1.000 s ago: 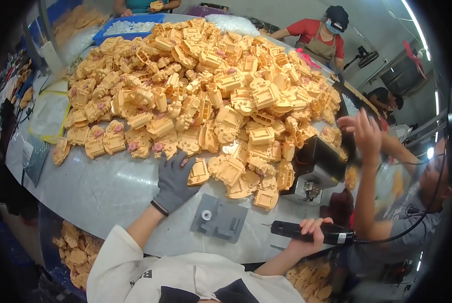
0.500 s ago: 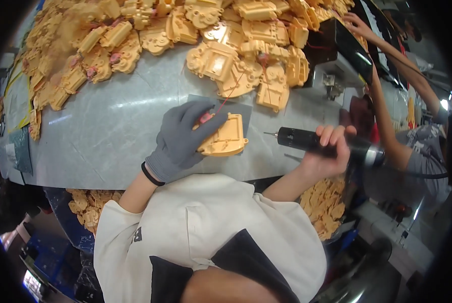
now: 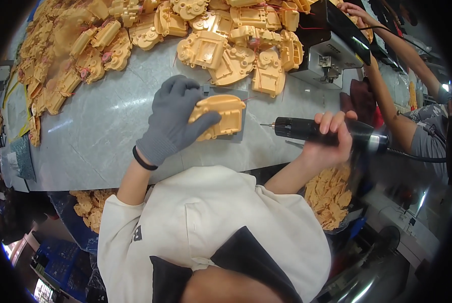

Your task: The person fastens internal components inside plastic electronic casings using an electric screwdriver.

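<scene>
My left hand (image 3: 174,118), in a grey knit glove, grips a yellow plastic housing (image 3: 229,120) by its left side, thumb on the near face and fingers behind. The housing is tilted over a dark grey pad (image 3: 241,96) on the table; whether it touches the pad I cannot tell. My bare right hand (image 3: 332,139) is wrapped round a black electric screwdriver (image 3: 299,129). Its thin bit points left toward the housing, with a gap between them. A cord runs from the tool's rear to the right.
Yellow housings, some with thin red wires, are heaped along the table's far side (image 3: 206,50). A black-and-metal box (image 3: 324,55) stands at the far right. Beyond it reach a co-worker's arms (image 3: 387,101). Bins of yellow parts (image 3: 329,199) sit below the near edge.
The left hand has turned the housing over, so another face and a curved upper edge show. The screwdriver has shifted slightly left and stays apart from the housing.
</scene>
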Available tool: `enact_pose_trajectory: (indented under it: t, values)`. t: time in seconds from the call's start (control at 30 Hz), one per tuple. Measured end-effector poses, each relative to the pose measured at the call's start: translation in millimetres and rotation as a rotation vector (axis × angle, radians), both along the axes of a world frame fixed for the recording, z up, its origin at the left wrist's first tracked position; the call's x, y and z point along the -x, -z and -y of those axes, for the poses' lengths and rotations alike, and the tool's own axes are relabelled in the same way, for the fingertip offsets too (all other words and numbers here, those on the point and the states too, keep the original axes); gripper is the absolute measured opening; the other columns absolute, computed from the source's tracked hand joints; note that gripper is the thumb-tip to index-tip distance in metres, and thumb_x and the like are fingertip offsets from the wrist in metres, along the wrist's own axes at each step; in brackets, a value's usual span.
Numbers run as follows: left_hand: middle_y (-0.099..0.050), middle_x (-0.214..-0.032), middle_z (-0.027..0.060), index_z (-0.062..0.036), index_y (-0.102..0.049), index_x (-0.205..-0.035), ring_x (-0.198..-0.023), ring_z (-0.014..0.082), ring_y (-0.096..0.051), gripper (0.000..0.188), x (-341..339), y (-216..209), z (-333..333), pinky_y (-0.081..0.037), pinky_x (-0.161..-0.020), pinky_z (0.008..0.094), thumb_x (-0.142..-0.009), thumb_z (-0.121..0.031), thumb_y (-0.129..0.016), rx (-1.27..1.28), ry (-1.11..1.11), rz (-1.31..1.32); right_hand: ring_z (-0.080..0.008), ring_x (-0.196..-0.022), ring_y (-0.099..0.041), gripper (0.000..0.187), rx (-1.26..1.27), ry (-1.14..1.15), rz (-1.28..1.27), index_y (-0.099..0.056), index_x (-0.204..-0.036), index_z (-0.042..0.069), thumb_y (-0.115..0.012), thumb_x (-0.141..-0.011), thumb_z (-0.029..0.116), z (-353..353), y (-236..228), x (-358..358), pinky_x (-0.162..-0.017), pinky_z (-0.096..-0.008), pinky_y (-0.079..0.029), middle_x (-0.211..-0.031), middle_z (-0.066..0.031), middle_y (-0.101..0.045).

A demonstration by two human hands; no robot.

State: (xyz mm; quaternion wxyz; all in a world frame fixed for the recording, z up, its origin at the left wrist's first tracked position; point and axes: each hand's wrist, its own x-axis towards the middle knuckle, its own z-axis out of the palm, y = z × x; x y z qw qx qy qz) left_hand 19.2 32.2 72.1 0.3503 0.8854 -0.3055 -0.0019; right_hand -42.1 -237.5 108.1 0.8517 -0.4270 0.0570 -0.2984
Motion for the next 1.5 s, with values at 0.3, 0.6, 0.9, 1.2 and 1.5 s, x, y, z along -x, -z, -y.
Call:
enact_pose_trajectory:
  t: [0.3, 0.6, 0.9, 1.2, 1.5]
  values:
    - [-0.047, -0.121, 0.0156, -0.0118, -0.048, -0.123, -0.114, 0.0338, -0.045, 0.063, -11, 4, 2, -0.037, -0.096, 0.0435, -0.073, -0.046, -0.067, 0.152, -0.017, 0.288, -0.0157, -0.057, -0.045, 0.037, -0.001, 0.022, 0.003, -0.048, -0.111, 0.006, -0.054, -0.074, 0.008, 0, 1, 18, -0.066, -0.0343, -0.039, -0.066, -0.0032, -0.044]
    - [-0.046, -0.127, 0.0199, -0.0049, -0.048, -0.124, -0.113, 0.0379, -0.048, 0.078, -6, 15, 15, -0.04, -0.096, 0.0432, -0.064, -0.048, -0.075, -0.066, 0.201, 0.172, -0.0156, -0.056, -0.045, 0.035, 0.159, 0.21, 0.08, -0.046, -0.109, 0.005, -0.053, -0.074, 0.008, 9, -18, 35, -0.065, -0.0338, -0.039, -0.066, -0.0031, -0.045]
    - [-0.056, -0.109, 0.0149, -0.0034, -0.05, -0.121, -0.099, 0.0332, -0.054, 0.077, 22, 47, 17, -0.042, -0.094, 0.0444, -0.059, -0.037, -0.081, 0.138, -0.033, 0.108, -0.0174, -0.045, -0.049, 0.028, 0.381, 0.437, 0.18, -0.049, -0.094, -0.002, -0.059, -0.069, -0.007, 82, -61, -75, -0.048, -0.0285, -0.044, -0.058, -0.0085, -0.049]
    - [-0.056, -0.106, 0.0143, -0.0045, -0.049, -0.123, -0.1, 0.0333, -0.052, 0.078, 12, 49, 28, -0.04, -0.094, 0.0462, -0.058, -0.036, -0.081, 0.134, -0.036, 0.112, -0.0196, -0.048, -0.051, 0.02, 0.557, 0.272, 0.031, -0.051, -0.087, -0.004, -0.057, -0.068, -0.009, 100, -40, -121, -0.051, -0.0329, -0.045, -0.061, -0.011, -0.051]
    - [-0.057, -0.098, 0.0123, -0.0051, -0.05, -0.12, -0.092, 0.0304, -0.055, 0.075, -4, 51, 26, -0.037, -0.096, 0.0481, -0.058, -0.035, -0.08, 0.235, 0.069, 0.091, -0.0187, -0.052, -0.045, 0.035, 0.62, 0.112, 0.114, -0.048, -0.105, 0.003, -0.047, -0.071, 0.002, 50, -39, -48, -0.058, -0.0376, -0.039, -0.062, -0.0077, -0.043]
